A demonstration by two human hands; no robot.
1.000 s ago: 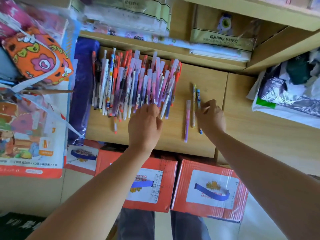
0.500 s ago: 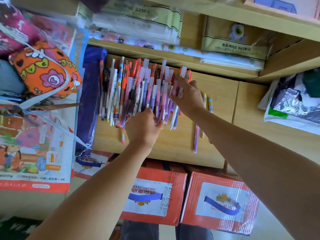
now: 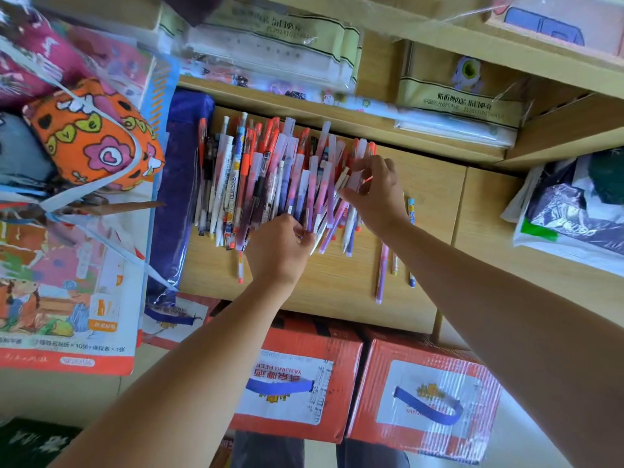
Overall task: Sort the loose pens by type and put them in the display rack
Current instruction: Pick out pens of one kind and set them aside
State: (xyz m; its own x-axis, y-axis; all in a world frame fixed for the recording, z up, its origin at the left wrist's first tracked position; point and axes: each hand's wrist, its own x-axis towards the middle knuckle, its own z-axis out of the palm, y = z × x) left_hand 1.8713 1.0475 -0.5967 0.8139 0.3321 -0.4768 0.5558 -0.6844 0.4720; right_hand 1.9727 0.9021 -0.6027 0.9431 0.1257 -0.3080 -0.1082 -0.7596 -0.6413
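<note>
A big heap of loose pens [image 3: 270, 177], red, white and purple, lies on the wooden shelf [image 3: 337, 285]. My left hand [image 3: 280, 248] is at the heap's near edge, its curled fingers on the lower ends of the purple pens. My right hand [image 3: 374, 194] is over the heap's right side, fingers bent and pinching among the pens there. Three sorted pens lie apart to the right: a purple pen [image 3: 381, 271], a thin yellow pen [image 3: 394, 263] and a blue-white pen [image 3: 411, 211], partly under my right forearm.
A dark blue packet [image 3: 179, 184] lies left of the heap. An orange patterned bag [image 3: 87, 136] and picture books sit further left. Plastic-wrapped stock fills the upper shelf [image 3: 270, 52]. Plastic bags [image 3: 570, 211] lie at right. Two red cartons [image 3: 418, 393] stand below.
My right hand left the sorted pens at the right and moved onto the heap's right side. My left hand stayed at the heap's near edge.
</note>
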